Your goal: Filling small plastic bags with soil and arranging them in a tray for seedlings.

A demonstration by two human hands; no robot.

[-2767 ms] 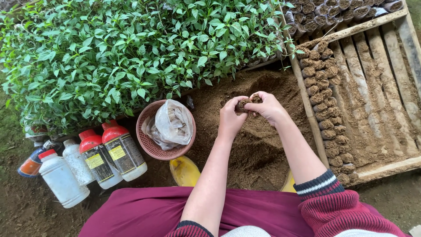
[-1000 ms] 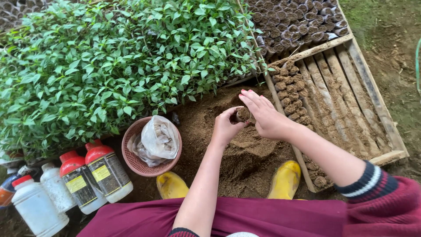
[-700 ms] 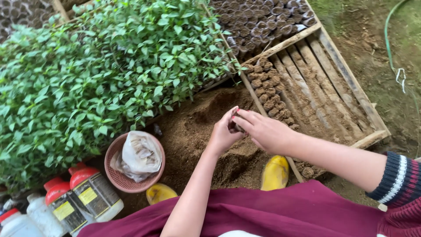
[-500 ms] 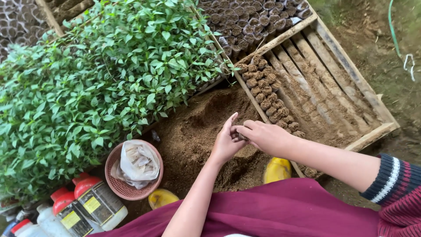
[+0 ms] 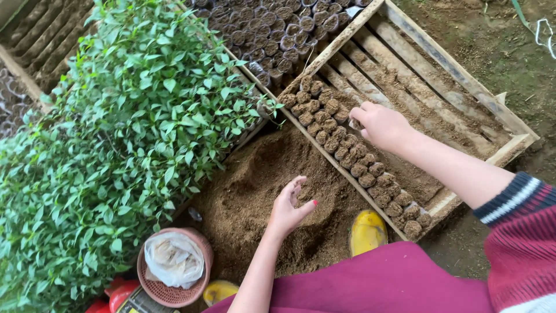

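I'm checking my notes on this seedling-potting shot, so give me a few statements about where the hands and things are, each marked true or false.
1. The right hand is over the wooden tray, beside the rows of soil-filled pots. True.
2. The left hand rests in the pink basket. False: it is on the soil pile; the pink basket sits apart, holding a plastic bag.
3. The wooden tray is full of pots. False: only rows along one side are filled; the rest is bare slats.
4. Leafy green seedlings stand beside the soil pile. True.
5. A yellow boot shows near the tray's corner. True.
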